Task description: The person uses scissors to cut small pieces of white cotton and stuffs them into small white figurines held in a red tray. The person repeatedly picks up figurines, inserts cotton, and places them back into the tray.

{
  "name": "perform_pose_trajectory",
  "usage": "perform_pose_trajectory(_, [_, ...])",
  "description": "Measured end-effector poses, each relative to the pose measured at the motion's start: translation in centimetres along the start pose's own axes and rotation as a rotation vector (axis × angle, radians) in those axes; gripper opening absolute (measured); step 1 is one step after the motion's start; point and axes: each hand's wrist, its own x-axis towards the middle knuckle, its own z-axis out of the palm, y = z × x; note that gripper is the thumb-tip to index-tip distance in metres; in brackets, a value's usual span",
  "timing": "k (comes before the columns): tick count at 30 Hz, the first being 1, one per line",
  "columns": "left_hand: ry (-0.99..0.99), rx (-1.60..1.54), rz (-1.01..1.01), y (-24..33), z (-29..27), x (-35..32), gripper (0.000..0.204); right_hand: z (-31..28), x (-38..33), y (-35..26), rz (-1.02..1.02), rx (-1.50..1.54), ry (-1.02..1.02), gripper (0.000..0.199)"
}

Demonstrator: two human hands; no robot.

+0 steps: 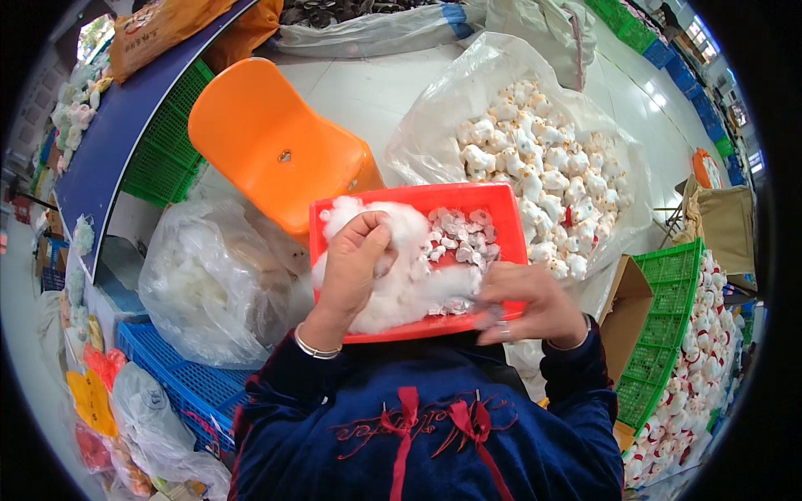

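A red tray (520, 221) rests at my lap. White fluffy stuffing (399, 224) fills its left side, and small silvery-white pieces (464, 234) lie in a heap on its right. My left hand (355, 263) is over the stuffing with its fingers curled into a pinch; what they hold, if anything, is hidden. My right hand (530, 301), with a ring on one finger, is over the tray's right edge, and its fingers are smeared by motion. A blurred white wisp shows beside its fingertips, and I cannot tell whether the hand grips it.
An orange chair (267, 142) stands ahead on the left. Right of it, a clear plastic bag (426, 138) holds many small white stuffed pieces (535, 167). A bag of white stuffing (209, 280) sits left beside a blue crate (171, 363). Green crates (672, 321) and a cardboard box (631, 313) stand right.
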Motion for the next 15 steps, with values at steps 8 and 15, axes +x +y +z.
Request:
perform_pose_trajectory(8, [0.093, -0.284, -0.068, -0.1, 1.7, -0.8, 0.007, 0.7, 0.4, 1.2, 0.24, -0.453, -0.153, 0.038])
perform_pose_trajectory(15, [0.045, -0.14, -0.099, 0.4, 2.3, -1.6, 0.002, -0.8, 2.4, -1.2, 0.089, -0.811, 0.177, 0.061])
